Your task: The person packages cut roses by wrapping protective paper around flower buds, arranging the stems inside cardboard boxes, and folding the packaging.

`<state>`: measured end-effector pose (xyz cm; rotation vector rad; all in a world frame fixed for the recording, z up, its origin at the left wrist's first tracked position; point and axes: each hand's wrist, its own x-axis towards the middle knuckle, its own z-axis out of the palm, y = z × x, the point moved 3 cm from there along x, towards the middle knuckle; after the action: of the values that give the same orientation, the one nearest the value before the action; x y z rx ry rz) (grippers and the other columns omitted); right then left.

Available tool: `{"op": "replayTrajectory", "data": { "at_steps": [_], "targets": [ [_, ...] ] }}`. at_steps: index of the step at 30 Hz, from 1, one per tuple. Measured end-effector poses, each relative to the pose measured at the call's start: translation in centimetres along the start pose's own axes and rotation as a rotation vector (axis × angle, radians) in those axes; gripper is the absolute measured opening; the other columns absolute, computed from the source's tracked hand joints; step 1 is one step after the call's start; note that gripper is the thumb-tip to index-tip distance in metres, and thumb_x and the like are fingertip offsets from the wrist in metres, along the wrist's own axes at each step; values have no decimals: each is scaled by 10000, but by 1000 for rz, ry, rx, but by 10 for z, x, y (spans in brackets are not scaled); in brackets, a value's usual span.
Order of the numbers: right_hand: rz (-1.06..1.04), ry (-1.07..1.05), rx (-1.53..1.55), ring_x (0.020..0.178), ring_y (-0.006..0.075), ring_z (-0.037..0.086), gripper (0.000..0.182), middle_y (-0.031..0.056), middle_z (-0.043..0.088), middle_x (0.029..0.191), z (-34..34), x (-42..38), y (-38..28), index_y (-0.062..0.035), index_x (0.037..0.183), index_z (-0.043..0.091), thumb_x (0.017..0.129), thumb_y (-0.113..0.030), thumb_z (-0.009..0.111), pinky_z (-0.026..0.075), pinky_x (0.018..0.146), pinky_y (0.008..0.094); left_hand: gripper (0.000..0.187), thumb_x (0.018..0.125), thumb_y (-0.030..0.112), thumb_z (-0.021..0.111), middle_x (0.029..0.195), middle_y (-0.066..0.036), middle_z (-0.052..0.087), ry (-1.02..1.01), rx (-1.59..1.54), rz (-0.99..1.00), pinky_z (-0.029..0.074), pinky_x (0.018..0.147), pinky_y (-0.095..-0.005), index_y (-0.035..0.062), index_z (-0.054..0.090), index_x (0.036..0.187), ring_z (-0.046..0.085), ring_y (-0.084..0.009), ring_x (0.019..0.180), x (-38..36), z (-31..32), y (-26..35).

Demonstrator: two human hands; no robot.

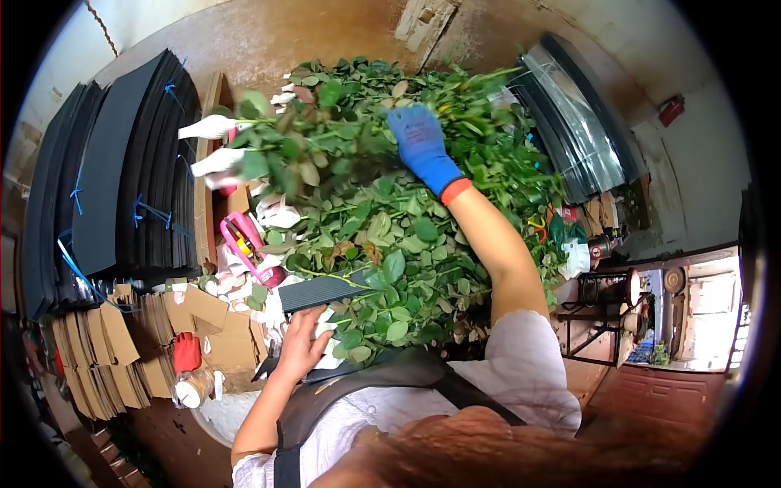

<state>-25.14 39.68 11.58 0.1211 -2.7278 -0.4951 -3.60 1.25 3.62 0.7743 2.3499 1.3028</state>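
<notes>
My right hand (421,140), in a blue glove with a red-orange cuff, is closed round leafy rose stems (305,134) over the far side of the pile. White-wrapped heads (209,128) stick out to the left of these stems and are blurred by motion. My bare left hand (303,346) lies low at the near left, fingers stretched out beside a dark ridged board (321,291) and a white wrapping. Under and between both hands spreads a big heap of green leafy stems (407,236).
Stacks of black sheets (122,163) tied with blue string stand at the left, above folded cardboard (98,350). A pink tool or holder (244,240) lies left of the heap. Clear-wrapped dark sheets (569,122) lean at the right. A black metal stand (598,313) is behind, right.
</notes>
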Motion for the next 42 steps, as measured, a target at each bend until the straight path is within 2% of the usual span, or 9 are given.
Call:
{"op": "replayTrajectory", "data": {
  "at_steps": [6, 9, 11, 15, 20, 26, 34, 40, 42],
  "targets": [
    [106, -242, 440, 1161, 344, 586, 486, 156, 582, 1318, 19, -63, -3, -130, 1332, 564, 905, -354, 624, 438, 1004, 491, 521, 887, 117, 746, 1272, -192, 564, 21, -3, 3, 500, 942, -399, 31, 546, 1359, 594, -357, 1106, -1, 0, -1],
    [73, -859, 225, 1138, 349, 607, 484, 152, 611, 1282, 5, -110, -23, -95, 1325, 559, 937, -383, 552, 511, 955, 479, 519, 887, 119, 745, 1268, -189, 567, 20, -6, -5, 507, 926, -397, 31, 546, 1358, 595, -355, 1093, -1, -2, 3],
    [-5, -883, 287, 1204, 367, 602, 540, 174, 594, 1365, 72, -172, -28, -91, 1382, 523, 925, -377, 549, 492, 1008, 455, 519, 887, 119, 745, 1268, -188, 567, 18, -2, -9, 513, 912, -393, 31, 546, 1358, 597, -352, 1084, 0, -1, 1],
    [-73, -1005, 340, 1073, 349, 677, 431, 182, 698, 1175, 2, -110, -3, -158, 1255, 663, 901, -382, 562, 528, 953, 448, 511, 898, 133, 742, 1273, -185, 557, 23, 18, 6, 529, 866, -384, 45, 541, 1359, 612, -336, 1053, -2, 2, -5],
    [46, -328, 422, 942, 339, 679, 250, 130, 709, 1006, -6, -6, 6, -152, 1044, 676, 955, -348, 549, 547, 797, 474, 534, 895, 154, 742, 1296, -187, 559, -8, -9, -55, 507, 957, -422, 62, 536, 1379, 580, -376, 1146, -3, 3, -5],
    [-8, -712, 145, 1119, 293, 660, 266, 100, 688, 1196, 107, 29, -30, -185, 1178, 705, 933, -226, 607, 542, 900, 449, 536, 896, 159, 742, 1280, -183, 564, 9, 12, -44, 510, 946, -416, 67, 538, 1382, 584, -369, 1129, -3, 2, -4],
    [-133, -657, -3, 1189, 287, 628, 275, 67, 651, 1294, 89, 9, -44, -143, 1208, 681, 956, -210, 595, 460, 984, 450, 529, 892, 164, 744, 1274, -186, 564, 12, -15, -37, 495, 959, -420, 64, 539, 1369, 579, -374, 1124, -3, 2, -6],
    [-68, 436, 129, 1080, 321, 647, 256, 100, 675, 1201, -40, 15, -14, -136, 1137, 678, 899, -213, 626, 478, 966, 491, 525, 885, 144, 747, 1281, -190, 559, 46, -37, 24, 501, 951, -422, 56, 542, 1360, 579, -380, 1125, -1, 2, -6],
    [15, 259, 371, 1064, 324, 648, 282, 104, 683, 1178, -37, 13, 6, -127, 1162, 669, 892, -208, 659, 474, 987, 476, 540, 883, 135, 746, 1294, -195, 554, 29, -24, 16, 503, 955, -423, 59, 531, 1372, 576, -380, 1146, 0, 2, -5]
  ]
}}
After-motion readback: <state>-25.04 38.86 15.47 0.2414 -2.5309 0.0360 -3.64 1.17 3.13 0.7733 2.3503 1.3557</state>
